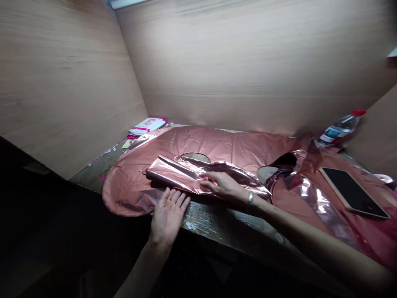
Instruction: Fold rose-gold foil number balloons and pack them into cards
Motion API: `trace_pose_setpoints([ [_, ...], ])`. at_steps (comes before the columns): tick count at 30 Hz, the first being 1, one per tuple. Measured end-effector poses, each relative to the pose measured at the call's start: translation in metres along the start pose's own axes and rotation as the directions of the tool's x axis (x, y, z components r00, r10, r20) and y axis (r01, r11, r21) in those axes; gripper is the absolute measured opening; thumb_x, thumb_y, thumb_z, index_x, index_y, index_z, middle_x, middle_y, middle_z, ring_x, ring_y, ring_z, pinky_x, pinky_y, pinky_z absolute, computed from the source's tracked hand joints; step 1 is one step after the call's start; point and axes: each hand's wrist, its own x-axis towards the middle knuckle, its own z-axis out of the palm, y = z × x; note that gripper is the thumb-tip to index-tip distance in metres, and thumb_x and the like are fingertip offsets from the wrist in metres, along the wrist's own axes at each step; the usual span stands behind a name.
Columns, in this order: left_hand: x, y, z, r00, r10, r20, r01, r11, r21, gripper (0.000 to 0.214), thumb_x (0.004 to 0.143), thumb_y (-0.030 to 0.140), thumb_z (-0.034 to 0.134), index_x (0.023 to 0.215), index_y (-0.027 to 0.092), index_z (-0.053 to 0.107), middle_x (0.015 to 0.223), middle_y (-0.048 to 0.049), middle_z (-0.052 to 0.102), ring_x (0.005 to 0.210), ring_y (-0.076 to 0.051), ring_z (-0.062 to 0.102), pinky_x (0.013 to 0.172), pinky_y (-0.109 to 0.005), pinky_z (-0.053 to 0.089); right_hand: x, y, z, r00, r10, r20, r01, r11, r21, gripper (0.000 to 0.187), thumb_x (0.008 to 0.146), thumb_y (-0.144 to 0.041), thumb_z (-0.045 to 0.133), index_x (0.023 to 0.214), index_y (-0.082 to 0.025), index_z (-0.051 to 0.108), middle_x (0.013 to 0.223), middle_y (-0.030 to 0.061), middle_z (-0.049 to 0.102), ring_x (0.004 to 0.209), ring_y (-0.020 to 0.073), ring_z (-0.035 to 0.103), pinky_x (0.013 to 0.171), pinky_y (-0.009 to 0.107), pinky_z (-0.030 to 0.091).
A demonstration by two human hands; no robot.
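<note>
Flat rose-gold foil balloons (201, 138) are spread over the table, with curved cut-outs showing. On top of them lies a folded foil balloon (172, 171), a shiny long strip with a loose tail trailing to the right. My right hand (221, 184), with a silver band on its wrist, has its fingers curled on the middle of that strip and grips the foil. Palm up at the front edge, my left hand (169, 213) is open with its fingers stretched out. Its fingertips lie just below the strip's left part; whether they touch it I cannot tell.
A stack of white and pink printed packets (147, 127) sits at the back left. A phone (353, 192) lies on the foil at right, and a red-capped plastic bottle (343, 127) leans at the back right. Wooden panels (248, 62) enclose the table (217, 219).
</note>
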Motion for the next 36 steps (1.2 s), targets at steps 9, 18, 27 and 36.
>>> trace_pose_setpoints([
  [9,-0.019,-0.018,0.001,0.958,-0.280,0.057,0.283,0.957,-0.061,0.046,0.096,0.021,0.043,0.138,0.004,0.036,0.133,-0.0295,0.053,0.119,-0.038,0.060,0.088,-0.045,0.060,0.006,0.035,-0.026,0.980,0.162,-0.119,-0.184,0.961,-0.206,0.056,0.090,-0.045,0.059,0.137,-0.015,0.051,0.129,0.0168,0.057,0.115,0.0293,0.053,0.093,0.037,0.042],
  [18,0.011,-0.039,0.027,0.951,-0.283,0.128,0.280,0.959,0.043,0.015,0.094,0.020,0.047,0.106,0.017,0.057,0.111,-0.0127,0.064,0.104,-0.025,0.067,0.097,-0.048,0.054,0.006,0.038,-0.020,0.931,0.342,0.126,-0.349,0.936,0.041,0.045,0.069,-0.045,0.076,0.103,-0.018,0.065,0.090,0.0043,0.069,0.080,0.0198,0.061,0.063,0.025,0.039],
  [27,0.017,-0.048,0.034,0.957,-0.250,0.146,0.253,0.968,0.001,0.016,0.091,0.009,0.045,0.088,0.016,0.060,0.095,-0.0081,0.069,0.095,-0.020,0.068,0.096,-0.046,0.052,0.007,0.024,-0.016,0.941,0.239,0.241,-0.331,0.803,0.495,0.033,0.063,-0.032,0.077,0.088,-0.019,0.060,0.074,-0.0024,0.062,0.064,0.0140,0.053,0.055,0.024,0.036],
  [36,0.023,-0.044,0.032,0.938,-0.173,0.299,0.150,0.984,0.100,0.030,0.086,0.001,0.042,0.088,0.013,0.069,0.076,-0.0074,0.068,0.075,-0.017,0.066,0.082,-0.029,0.055,-0.044,-0.048,-0.011,0.905,-0.197,-0.378,-0.002,0.885,-0.467,0.010,0.095,-0.020,0.052,0.091,-0.021,0.061,0.087,0.0057,0.065,0.083,0.0208,0.054,0.074,0.035,0.030],
])
